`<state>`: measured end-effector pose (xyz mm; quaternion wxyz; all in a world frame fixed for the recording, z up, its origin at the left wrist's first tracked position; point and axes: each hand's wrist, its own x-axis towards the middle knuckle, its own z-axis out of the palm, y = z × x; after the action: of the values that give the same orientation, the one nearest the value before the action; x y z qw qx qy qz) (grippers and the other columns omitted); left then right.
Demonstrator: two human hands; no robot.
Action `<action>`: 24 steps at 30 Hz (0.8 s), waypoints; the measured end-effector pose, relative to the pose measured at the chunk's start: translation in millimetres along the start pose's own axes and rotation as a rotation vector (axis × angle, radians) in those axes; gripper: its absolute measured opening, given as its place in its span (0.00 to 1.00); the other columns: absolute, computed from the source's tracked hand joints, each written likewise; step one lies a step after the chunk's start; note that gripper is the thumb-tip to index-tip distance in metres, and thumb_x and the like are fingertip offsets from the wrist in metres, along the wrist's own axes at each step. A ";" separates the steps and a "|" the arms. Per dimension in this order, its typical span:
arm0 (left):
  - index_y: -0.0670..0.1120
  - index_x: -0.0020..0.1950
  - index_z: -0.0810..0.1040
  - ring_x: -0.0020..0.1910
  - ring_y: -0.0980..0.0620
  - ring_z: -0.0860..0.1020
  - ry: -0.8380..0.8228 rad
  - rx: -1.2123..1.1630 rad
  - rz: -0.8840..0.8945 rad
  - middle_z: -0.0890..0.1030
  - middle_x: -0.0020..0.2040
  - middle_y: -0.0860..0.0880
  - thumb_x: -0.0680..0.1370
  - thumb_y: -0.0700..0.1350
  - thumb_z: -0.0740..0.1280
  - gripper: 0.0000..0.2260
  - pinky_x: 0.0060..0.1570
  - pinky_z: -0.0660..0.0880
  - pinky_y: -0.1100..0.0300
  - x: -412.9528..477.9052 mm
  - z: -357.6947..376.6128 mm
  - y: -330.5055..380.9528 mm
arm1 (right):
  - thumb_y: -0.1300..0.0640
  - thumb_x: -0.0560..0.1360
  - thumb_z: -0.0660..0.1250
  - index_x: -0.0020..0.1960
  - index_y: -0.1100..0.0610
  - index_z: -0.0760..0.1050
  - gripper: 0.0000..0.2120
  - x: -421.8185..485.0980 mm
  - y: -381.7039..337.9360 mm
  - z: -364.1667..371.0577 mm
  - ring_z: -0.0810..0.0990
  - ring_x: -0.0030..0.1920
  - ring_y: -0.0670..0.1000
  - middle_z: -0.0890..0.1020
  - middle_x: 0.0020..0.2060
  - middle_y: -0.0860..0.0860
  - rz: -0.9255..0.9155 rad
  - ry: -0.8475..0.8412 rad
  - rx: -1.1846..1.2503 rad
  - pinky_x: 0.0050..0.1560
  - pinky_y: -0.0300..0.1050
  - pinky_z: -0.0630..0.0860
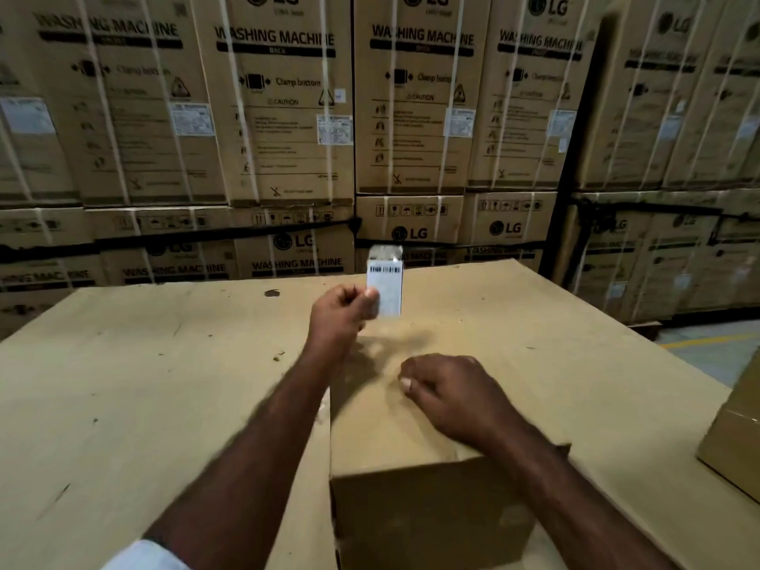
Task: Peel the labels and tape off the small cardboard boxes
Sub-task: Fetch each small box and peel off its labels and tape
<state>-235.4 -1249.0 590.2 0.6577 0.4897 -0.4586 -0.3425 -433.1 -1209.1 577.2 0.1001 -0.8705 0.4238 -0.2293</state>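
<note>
A small brown cardboard box (pixel 415 499) stands on a wide cardboard surface (pixel 144 384) just in front of me. My left hand (pixel 339 312) pinches a white barcode label (pixel 386 281) by its lower left corner and holds it upright above the far end of the box. The label is off the box and slightly blurred. My right hand (pixel 448 392) rests on top of the box with its fingers curled under; whether they pinch anything on the box top I cannot tell.
A second cardboard box (pixel 736 442) pokes in at the right edge. Stacks of large strapped washing machine cartons (pixel 288 117) wall off the far side. A strip of floor with a yellow line (pixel 707 343) shows at the right.
</note>
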 end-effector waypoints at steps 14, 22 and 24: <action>0.44 0.44 0.78 0.36 0.57 0.79 0.154 0.077 0.003 0.83 0.41 0.48 0.79 0.44 0.70 0.06 0.31 0.72 0.65 13.8 -10.4 -39.7 | 0.31 0.78 0.39 0.81 0.49 0.48 0.37 5.7 -41.5 17.3 0.44 0.80 0.45 0.48 0.81 0.45 0.086 -0.450 -0.340 0.76 0.66 0.39; 0.46 0.42 0.78 0.38 0.52 0.79 0.055 0.125 -0.003 0.82 0.39 0.47 0.77 0.43 0.72 0.06 0.35 0.73 0.59 16.0 -3.7 -39.1 | 0.32 0.79 0.39 0.81 0.52 0.49 0.37 18.0 -48.6 16.7 0.45 0.80 0.47 0.49 0.81 0.49 0.062 -0.469 -0.306 0.77 0.64 0.39; 0.45 0.42 0.78 0.41 0.49 0.82 0.054 0.138 -0.004 0.84 0.41 0.46 0.77 0.43 0.72 0.06 0.36 0.76 0.57 16.9 -4.1 -38.3 | 0.31 0.79 0.40 0.81 0.51 0.49 0.37 24.5 -47.6 23.9 0.45 0.80 0.47 0.49 0.81 0.49 0.050 -0.435 -0.294 0.77 0.63 0.40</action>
<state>-225.7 -1273.8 557.5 0.6337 0.5438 -0.4624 -0.2982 -375.5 -1199.2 581.5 0.0670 -0.8938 0.4424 0.0299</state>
